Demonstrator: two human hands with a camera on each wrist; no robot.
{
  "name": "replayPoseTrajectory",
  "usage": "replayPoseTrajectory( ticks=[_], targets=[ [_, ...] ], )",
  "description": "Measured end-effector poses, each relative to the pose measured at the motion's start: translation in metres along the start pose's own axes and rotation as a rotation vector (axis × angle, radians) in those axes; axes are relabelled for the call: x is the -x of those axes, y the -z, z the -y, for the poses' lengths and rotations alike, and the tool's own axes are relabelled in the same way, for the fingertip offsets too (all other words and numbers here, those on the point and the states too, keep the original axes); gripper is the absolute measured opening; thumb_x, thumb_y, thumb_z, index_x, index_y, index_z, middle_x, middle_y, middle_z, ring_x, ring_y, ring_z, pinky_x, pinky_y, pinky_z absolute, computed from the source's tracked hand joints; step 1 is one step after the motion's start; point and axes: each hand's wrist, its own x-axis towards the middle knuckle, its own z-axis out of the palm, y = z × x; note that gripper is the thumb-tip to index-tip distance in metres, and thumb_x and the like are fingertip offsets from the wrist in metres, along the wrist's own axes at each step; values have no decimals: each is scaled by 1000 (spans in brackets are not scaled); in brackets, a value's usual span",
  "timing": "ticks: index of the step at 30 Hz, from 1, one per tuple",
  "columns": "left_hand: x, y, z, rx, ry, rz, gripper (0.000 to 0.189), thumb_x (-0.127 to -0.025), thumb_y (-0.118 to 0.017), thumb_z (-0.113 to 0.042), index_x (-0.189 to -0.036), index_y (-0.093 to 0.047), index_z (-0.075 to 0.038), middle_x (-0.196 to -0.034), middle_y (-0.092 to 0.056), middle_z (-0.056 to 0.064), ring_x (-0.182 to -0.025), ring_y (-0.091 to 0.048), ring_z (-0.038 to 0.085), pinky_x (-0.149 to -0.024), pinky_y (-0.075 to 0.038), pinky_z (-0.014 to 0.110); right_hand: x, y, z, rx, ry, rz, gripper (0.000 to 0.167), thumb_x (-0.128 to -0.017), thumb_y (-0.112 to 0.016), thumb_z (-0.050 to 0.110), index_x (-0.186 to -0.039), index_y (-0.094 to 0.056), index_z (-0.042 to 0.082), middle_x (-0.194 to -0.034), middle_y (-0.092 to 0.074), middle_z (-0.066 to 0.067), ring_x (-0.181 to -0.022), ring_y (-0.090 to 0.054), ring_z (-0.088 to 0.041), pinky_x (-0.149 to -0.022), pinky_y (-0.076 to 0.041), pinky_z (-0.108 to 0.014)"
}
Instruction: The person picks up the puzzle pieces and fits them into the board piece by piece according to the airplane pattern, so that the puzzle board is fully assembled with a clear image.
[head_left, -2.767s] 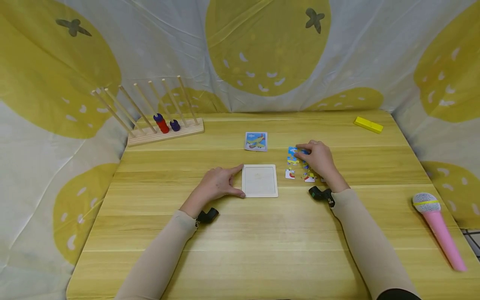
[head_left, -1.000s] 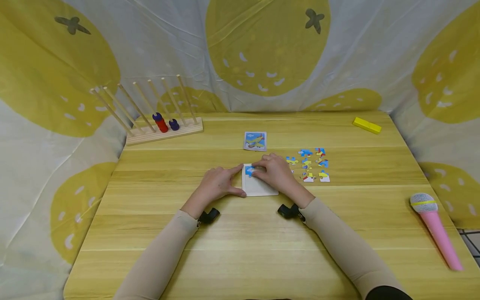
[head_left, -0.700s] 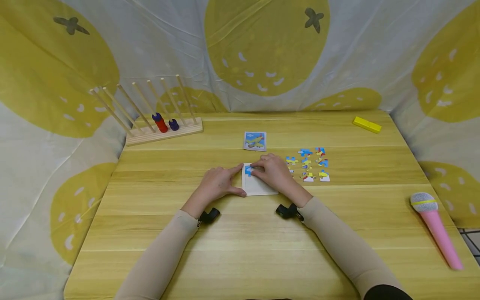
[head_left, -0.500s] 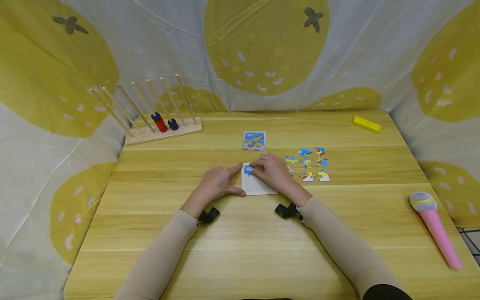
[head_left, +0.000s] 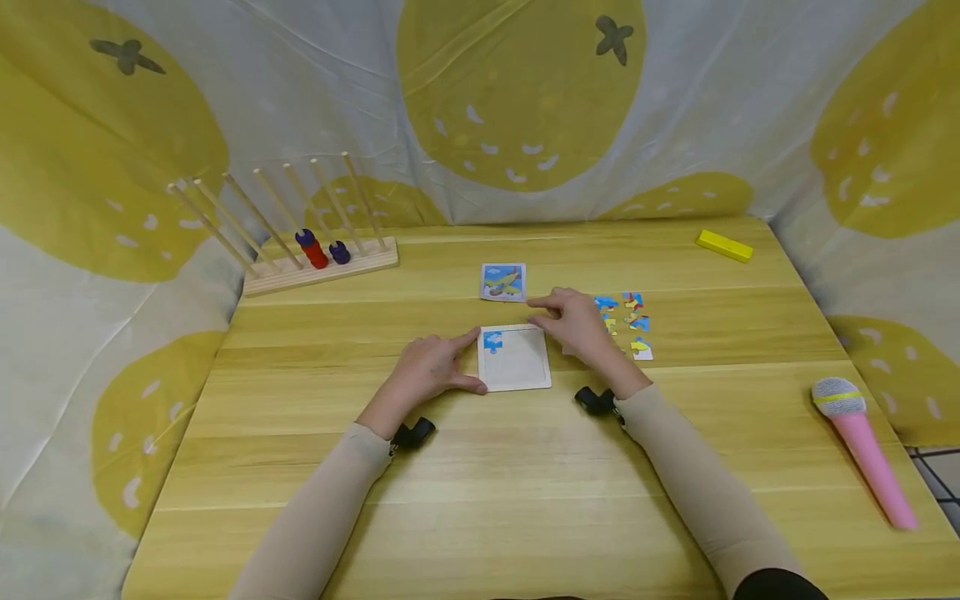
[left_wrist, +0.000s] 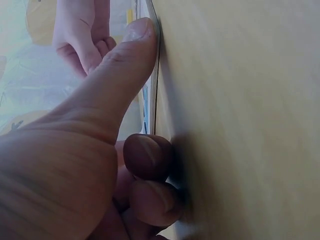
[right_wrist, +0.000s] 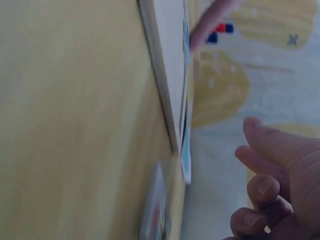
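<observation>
A shallow white puzzle tray (head_left: 517, 362) lies at mid-table, a blue and white jigsaw piece (head_left: 492, 342) in its far left corner. My left hand (head_left: 423, 367) rests at the tray's left side, index fingertip at the far corner and thumb at the near one; its other fingers bend under in the left wrist view. My right hand (head_left: 577, 325) is just off the tray's far right corner, thumb and index finger apart with nothing between them. It partly hides the loose jigsaw pieces (head_left: 642, 350) to its right. In the right wrist view, the tray edge (right_wrist: 162, 80) stands apart from the right fingertips.
A picture card of a yellow plane (head_left: 503, 282) lies behind the tray. Back left stands a wooden peg rack (head_left: 322, 271) with red and purple beads. A yellow block (head_left: 724, 246) is at the back right, a pink toy microphone (head_left: 870, 458) at the right edge.
A blue jigsaw piece went from the loose group into the tray's far left corner with my right hand. That hand has let go and moved right. My left hand stays at the tray.
</observation>
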Motion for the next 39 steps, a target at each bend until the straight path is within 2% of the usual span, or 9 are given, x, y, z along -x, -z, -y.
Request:
replayPoseTrajectory(
  ticks=[4, 9, 16, 22, 26, 32, 39],
  targets=[
    [0, -1, 0, 6, 5, 9, 105, -76, -84, -69, -163, -46, -22, -68, -49, -3, -59, -34, 14, -57, -26, 31, 5, 26, -23, -83, -57, -50, 36, -96, -80, 21, -129, -77, 6, -74, -40, -1, -70, -36, -19, -67, -33, -32],
    [-1, -1, 0, 2, 5, 9, 106, -76, -84, -69, -163, -47, -22, -68, -48, -4, -59, -33, 13, -57, -25, 30, 15, 56, -52, -144, -176, -61, 46, -98, -79, 26, -141, -71, 11, -81, -39, -3, -76, -37, -20, -70, -36, -31],
    [0, 1, 1, -9, 5, 6, 106, -75, -85, -70, -162, -47, -22, -66, -46, -4, -59, -31, 13, -56, -24, 30, 24, 79, -87, -147, -256, -51, 51, -98, -79, 32, -144, -68, 13, -78, -41, -1, -66, -37, -14, -59, -35, -28],
    [0, 1, 0, -12, 15, 15, 107, -75, -84, -70, -163, -45, -23, -66, -43, -4, -59, -30, 13, -56, -24, 31, 25, 85, -100, -134, -288, -27, 50, -98, -79, 33, -142, -70, 13, -69, -37, 3, -62, -33, -14, -58, -32, -31],
    [-1, 1, 0, -14, 13, 17, 107, -76, -84, -70, -163, -45, -23, -65, -40, -4, -60, -28, 13, -57, -23, 31, 23, 85, -104, -95, -275, -5, 50, -98, -79, 33, -141, -70, 11, -67, -36, 3, -61, -33, -15, -59, -31, -32],
    [-1, 1, -1, -16, 11, 14, 107, -75, -84, -70, -163, -46, -23, -65, -39, -4, -60, -28, 13, -57, -23, 31, 22, 83, -106, -3, -258, 37, 50, -98, -77, 38, -141, -71, 13, -71, -43, 1, -66, -38, -18, -64, -32, -34],
    [0, 0, -1, -5, 9, 6, 105, -76, -84, -69, -162, -47, -22, -66, -46, -4, -58, -31, 13, -56, -24, 30, 21, 80, -104, 85, -238, 65, 47, -101, -74, 38, -141, -70, 14, -76, -45, -3, -70, -38, -21, -68, -31, -37]
  ],
)
